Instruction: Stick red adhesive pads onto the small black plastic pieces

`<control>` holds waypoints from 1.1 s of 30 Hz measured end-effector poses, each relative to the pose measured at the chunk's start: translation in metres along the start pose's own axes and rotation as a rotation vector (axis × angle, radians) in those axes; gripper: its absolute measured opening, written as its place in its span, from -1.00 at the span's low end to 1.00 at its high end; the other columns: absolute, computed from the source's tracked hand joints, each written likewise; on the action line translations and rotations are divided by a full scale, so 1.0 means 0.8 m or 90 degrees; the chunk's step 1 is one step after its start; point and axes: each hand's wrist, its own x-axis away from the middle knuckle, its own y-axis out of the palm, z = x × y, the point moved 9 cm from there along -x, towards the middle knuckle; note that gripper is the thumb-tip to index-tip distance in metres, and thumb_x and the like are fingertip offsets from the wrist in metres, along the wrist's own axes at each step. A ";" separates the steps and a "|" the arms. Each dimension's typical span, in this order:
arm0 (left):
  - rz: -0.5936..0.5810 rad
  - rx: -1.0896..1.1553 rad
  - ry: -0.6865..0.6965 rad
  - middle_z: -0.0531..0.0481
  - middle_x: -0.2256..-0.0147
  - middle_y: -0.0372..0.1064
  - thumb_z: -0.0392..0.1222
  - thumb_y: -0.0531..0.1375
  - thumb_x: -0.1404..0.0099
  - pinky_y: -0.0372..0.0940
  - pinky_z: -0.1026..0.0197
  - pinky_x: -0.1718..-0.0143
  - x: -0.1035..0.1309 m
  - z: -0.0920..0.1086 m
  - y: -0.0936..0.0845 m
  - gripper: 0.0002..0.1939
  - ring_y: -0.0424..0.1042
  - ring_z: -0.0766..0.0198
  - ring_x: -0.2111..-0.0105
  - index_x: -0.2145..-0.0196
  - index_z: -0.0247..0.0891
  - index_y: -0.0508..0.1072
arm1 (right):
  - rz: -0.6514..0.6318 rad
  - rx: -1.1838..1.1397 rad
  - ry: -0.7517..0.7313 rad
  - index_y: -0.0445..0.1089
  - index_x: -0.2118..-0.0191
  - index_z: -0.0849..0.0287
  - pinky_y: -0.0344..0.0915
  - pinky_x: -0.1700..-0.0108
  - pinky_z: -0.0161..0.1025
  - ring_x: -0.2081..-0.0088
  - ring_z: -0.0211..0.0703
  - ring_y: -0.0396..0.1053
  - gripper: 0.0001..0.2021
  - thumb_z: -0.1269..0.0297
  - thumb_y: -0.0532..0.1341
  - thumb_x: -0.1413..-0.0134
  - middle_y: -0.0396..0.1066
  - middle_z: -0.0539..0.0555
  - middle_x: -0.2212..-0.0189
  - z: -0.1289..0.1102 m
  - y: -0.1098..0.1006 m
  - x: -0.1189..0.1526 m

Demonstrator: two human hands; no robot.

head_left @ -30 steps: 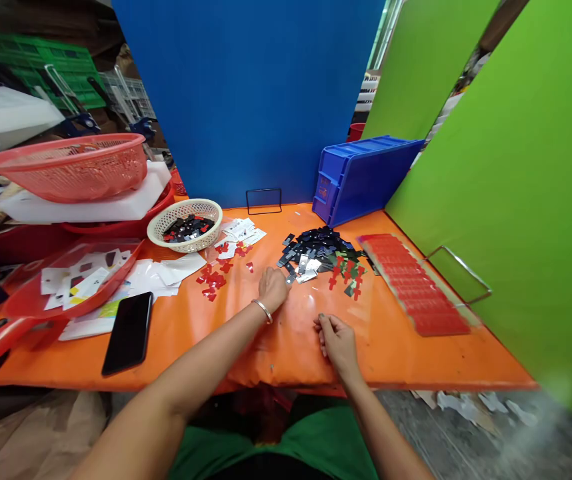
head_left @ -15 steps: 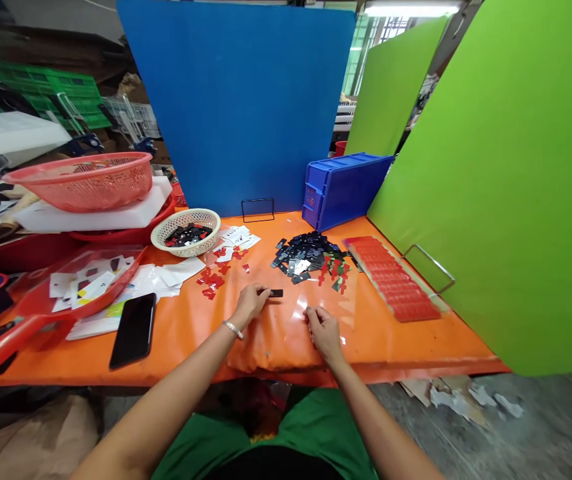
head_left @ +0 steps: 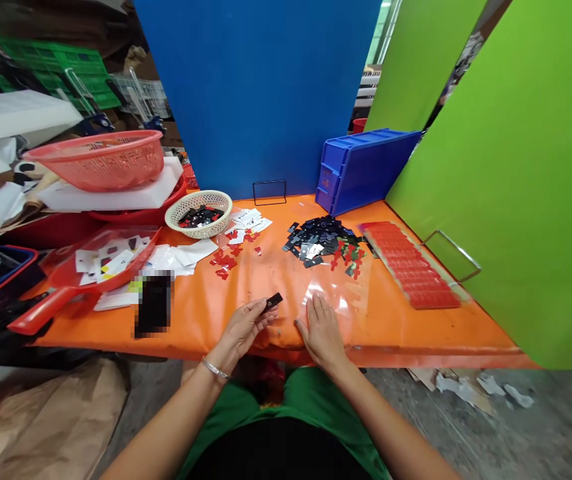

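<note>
Between the thumb and fingers of my left hand [head_left: 250,323] is a small flat black piece [head_left: 273,302], tilted and raised near the table's front edge. My right hand [head_left: 322,328] lies palm down on a clear plastic sheet [head_left: 349,293], its fingers stretched out and nothing visible in them. Beyond it sits a pile of black pieces [head_left: 319,235], with red cut pieces [head_left: 349,255] at its right side. More small red pieces [head_left: 225,260] are scattered to the left, beside white cards [head_left: 253,220].
A cream basket [head_left: 199,233] of black pieces stands at the left, near a red dustpan [head_left: 49,311] and a dark phone [head_left: 155,303]. A blue bin [head_left: 366,170] stands at the back; a red sheet [head_left: 411,270] lies right. Blue and green panels enclose the table.
My left hand has lifted the black piece off the table and drawn it nearer. My right hand has gone from a pinch to lying flat. The view has shifted a little.
</note>
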 end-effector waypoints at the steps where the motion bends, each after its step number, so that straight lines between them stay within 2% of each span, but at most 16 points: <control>1: 0.007 0.008 0.005 -0.17 0.36 0.50 -0.25 0.25 -0.19 0.38 0.38 0.32 0.002 0.000 -0.002 -0.83 0.48 0.35 0.40 0.30 -0.43 0.52 | -0.001 -0.004 -0.006 0.22 -0.14 0.48 0.04 -0.18 0.16 -0.23 0.25 0.02 -0.44 0.09 0.03 -0.21 0.12 0.45 -0.18 -0.005 -0.001 0.007; 4: -0.005 -0.008 0.032 -0.15 0.31 0.51 -0.27 0.31 -0.10 0.37 0.34 0.22 0.010 0.001 -0.001 -0.81 0.48 0.33 0.34 0.31 -0.42 0.54 | 0.003 -0.053 -0.009 0.26 -0.11 0.41 0.06 -0.17 0.17 -0.22 0.24 0.05 -0.47 0.06 0.03 -0.20 0.15 0.42 -0.17 -0.019 -0.012 0.023; 6: -0.028 -0.063 0.065 -0.15 0.30 0.51 -0.28 0.34 -0.05 0.35 0.32 0.16 0.016 0.004 0.006 -0.78 0.48 0.31 0.31 0.30 -0.42 0.54 | 0.004 -0.127 0.010 0.36 -0.03 0.34 0.09 -0.16 0.17 -0.19 0.22 0.12 -0.52 0.05 0.03 -0.20 0.24 0.39 -0.12 -0.023 -0.024 0.026; 10: -0.053 -0.200 0.143 -0.14 0.26 0.51 -0.24 0.31 -0.06 0.34 0.23 0.11 0.026 0.012 0.022 -0.74 0.47 0.24 0.23 0.26 -0.38 0.54 | -0.035 -0.398 0.113 0.47 0.22 0.18 0.27 0.00 0.02 0.06 0.06 0.35 -0.63 0.04 0.03 -0.19 0.47 0.23 0.18 -0.019 -0.038 0.012; 13: -0.061 -0.278 0.203 -0.13 0.21 0.49 -0.22 0.29 -0.08 0.35 0.18 0.08 0.031 0.015 0.034 -0.71 0.46 0.19 0.18 0.20 -0.34 0.52 | -0.130 -0.637 0.281 0.47 0.35 0.18 0.34 0.31 -0.15 0.36 -0.09 0.40 -0.59 -0.07 0.07 -0.12 0.47 0.14 0.41 -0.008 -0.020 0.003; 15: -0.071 -0.301 0.232 -0.14 0.14 0.47 -0.21 0.27 -0.10 0.34 0.16 0.06 0.034 0.014 0.041 -0.68 0.45 0.17 0.14 0.15 -0.33 0.49 | -0.200 -0.763 0.380 0.44 0.40 0.20 0.24 0.50 -0.27 0.54 -0.22 0.30 -0.58 -0.12 0.14 -0.02 0.43 0.08 0.51 -0.007 -0.003 0.004; 18: -0.074 -0.285 0.212 -0.15 0.05 0.42 -0.21 0.26 -0.12 0.32 0.14 0.01 0.034 0.007 0.044 -0.58 0.44 0.17 0.08 0.04 -0.31 0.42 | -0.226 -0.842 0.425 0.41 0.43 0.20 0.09 0.59 -0.36 0.65 -0.36 0.14 -0.62 -0.07 0.26 0.10 0.34 -0.02 0.59 -0.008 0.004 0.001; 20: -0.080 -0.286 0.184 -0.14 0.04 0.42 -0.21 0.26 -0.12 0.30 0.15 -0.01 0.031 0.001 0.044 -0.56 0.43 0.17 0.07 0.02 -0.30 0.40 | -0.215 -0.831 0.397 0.40 0.45 0.20 0.06 0.59 -0.37 0.65 -0.37 0.11 -0.66 -0.03 0.28 0.10 0.29 -0.07 0.63 -0.007 -0.001 -0.004; 22: -0.095 -0.317 0.161 -0.13 0.09 0.45 -0.18 0.25 -0.13 0.33 0.17 0.04 0.026 -0.003 0.046 -0.62 0.46 0.17 0.12 0.07 -0.31 0.45 | -0.216 -0.797 0.346 0.39 0.47 0.19 0.06 0.57 -0.36 0.64 -0.36 0.10 -0.69 0.00 0.26 0.07 0.24 -0.09 0.66 -0.010 -0.008 -0.009; 26: -0.099 -0.335 0.089 -0.10 0.35 0.51 -0.09 0.26 -0.12 0.39 0.21 0.27 0.006 -0.015 0.045 -0.71 0.49 0.22 0.36 0.25 -0.35 0.52 | -0.237 -0.704 0.236 0.38 0.49 0.17 0.10 0.52 -0.34 0.59 -0.31 0.16 -0.72 0.05 0.19 -0.01 0.26 -0.07 0.63 -0.005 -0.019 -0.027; 28: -0.072 -0.284 0.047 -0.07 0.45 0.49 -0.06 0.30 -0.06 0.39 0.23 0.33 -0.005 -0.022 0.043 -0.69 0.47 0.25 0.43 0.32 -0.36 0.49 | -0.168 -0.622 0.209 0.39 0.46 0.16 0.16 0.45 -0.31 0.51 -0.25 0.23 -0.75 0.09 0.14 -0.05 0.33 -0.03 0.57 0.022 -0.029 -0.046; 31: -0.038 -0.203 0.004 -0.07 0.48 0.47 -0.01 0.35 0.02 0.40 0.21 0.37 -0.018 -0.029 0.046 -0.62 0.45 0.29 0.50 0.37 -0.35 0.39 | 0.017 -0.454 0.222 0.39 0.40 0.17 0.24 0.30 -0.23 0.39 -0.15 0.31 -0.83 0.22 0.11 -0.04 0.40 0.06 0.45 0.090 -0.051 -0.083; 33: -0.023 -0.178 -0.008 -0.06 0.48 0.46 0.01 0.35 0.03 0.39 0.21 0.40 -0.024 -0.031 0.051 -0.58 0.44 0.31 0.53 0.36 -0.33 0.32 | 0.095 -0.344 0.240 0.37 0.40 0.18 0.26 0.23 -0.19 0.32 -0.10 0.31 -0.87 0.31 0.09 -0.01 0.38 0.11 0.40 0.131 -0.058 -0.105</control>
